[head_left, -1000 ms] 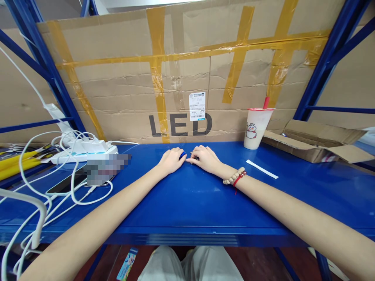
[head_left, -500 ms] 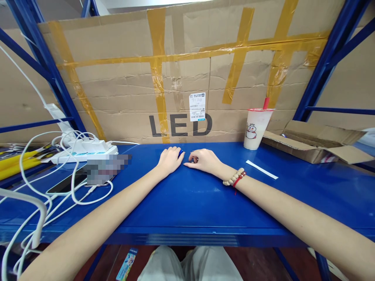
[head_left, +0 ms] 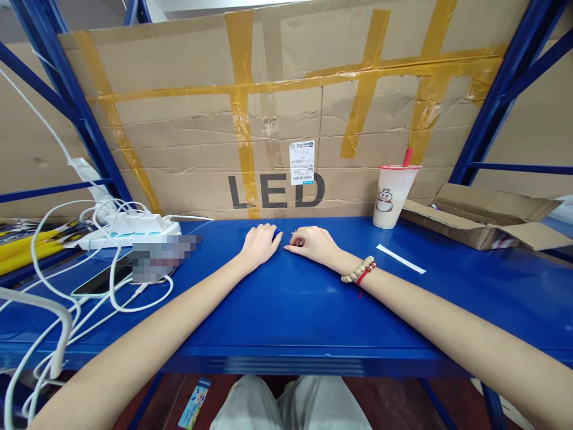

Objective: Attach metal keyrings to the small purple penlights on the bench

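Observation:
My left hand [head_left: 258, 246] rests on the blue shelf top [head_left: 268, 304], its fingers curled down. A small dark-blue piece [head_left: 277, 232] shows between its thumb and index finger; its kind is too small to tell. Just to the right, my right hand [head_left: 313, 245] lies on its side, fingers curled in and thumb stretched toward the left hand. Something small and dark shows inside those curled fingers, but I cannot make out what. The two hands are close together without touching. A beaded bracelet [head_left: 358, 270] and a red cord are around my right wrist.
A lidded drink cup [head_left: 393, 197] with a red straw stands at right, by a white strip [head_left: 400, 258] and an open cardboard box [head_left: 474, 230]. At left are a power strip [head_left: 134, 230], white cables and phones [head_left: 105, 280]. A large carton [head_left: 197, 143] stands behind.
My right hand's thumb and fingertips have shifted very slightly to the right, away from the left hand. My left hand stays in place.

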Demonstrator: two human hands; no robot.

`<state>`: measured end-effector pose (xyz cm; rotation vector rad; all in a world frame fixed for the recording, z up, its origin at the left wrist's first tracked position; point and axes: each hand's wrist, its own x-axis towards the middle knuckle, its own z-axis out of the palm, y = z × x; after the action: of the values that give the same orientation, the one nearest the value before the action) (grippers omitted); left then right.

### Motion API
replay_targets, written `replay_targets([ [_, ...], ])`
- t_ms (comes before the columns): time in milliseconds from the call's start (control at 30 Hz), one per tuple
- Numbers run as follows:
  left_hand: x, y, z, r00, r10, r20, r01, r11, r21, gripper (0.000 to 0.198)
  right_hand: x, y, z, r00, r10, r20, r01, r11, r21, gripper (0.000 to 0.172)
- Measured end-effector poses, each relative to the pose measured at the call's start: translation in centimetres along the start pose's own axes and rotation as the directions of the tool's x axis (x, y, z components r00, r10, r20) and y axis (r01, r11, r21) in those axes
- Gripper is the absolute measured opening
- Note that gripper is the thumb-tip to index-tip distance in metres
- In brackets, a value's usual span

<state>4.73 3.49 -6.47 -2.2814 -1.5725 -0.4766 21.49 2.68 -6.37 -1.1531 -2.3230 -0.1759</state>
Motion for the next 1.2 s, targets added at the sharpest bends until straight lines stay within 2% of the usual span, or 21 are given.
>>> replay_targets([
  [200,0.0,0.0,0.11,1.0,0.002,-0.004,-0.002,1.0,0.011,0.034,0.02,0.02,-0.01,0.999,0.046,-0.001,-0.046,0.999,0.017,0.026],
  [400,-0.03,0.05,0.08,1.0,0.002,-0.012,-0.002,1.0,-0.002,0.033,-0.04,0.18,0.13,0.995,-0.091,0.027,0.088,0.991,0.102,0.023],
  [700,-0.07,0.1,-0.09,1.0,-0.002,-0.004,0.002,1.0,0.009,0.033,-0.03,0.41,0.64,0.999,-0.032,0.029,0.03,0.998,0.058,0.02],
  [1033,-0.16,0.21,-0.22,1.0,0.01,0.002,-0.01,1.0,0.02,0.034,0.09,0.64,0.53,0.998,-0.056,0.019,0.055,0.995,0.078,0.022],
  [1200,-0.1,0.12,-0.15,1.0,0.015,0.003,-0.015,1.0,0.022,0.034,-0.06,0.35,0.67,1.0,0.018,-0.014,-0.018,0.999,0.036,0.017],
])
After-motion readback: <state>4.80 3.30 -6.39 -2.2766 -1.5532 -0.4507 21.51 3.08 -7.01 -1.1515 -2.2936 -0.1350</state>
